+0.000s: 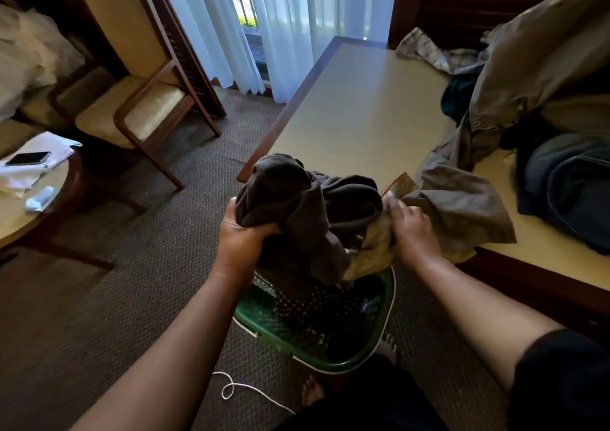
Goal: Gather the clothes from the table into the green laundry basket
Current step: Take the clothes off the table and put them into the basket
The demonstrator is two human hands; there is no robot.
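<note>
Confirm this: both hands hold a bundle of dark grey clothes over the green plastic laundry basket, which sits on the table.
Wrong place: the head view shows the green plastic laundry basket on the carpet beside the table. The left hand and right hand do hold the dark grey clothes over it.

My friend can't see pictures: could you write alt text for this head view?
A person's left hand and right hand hold bunched dark clothes above a green laundry basket on the carpet. More clothes lie heaped on the table beside it.
</note>
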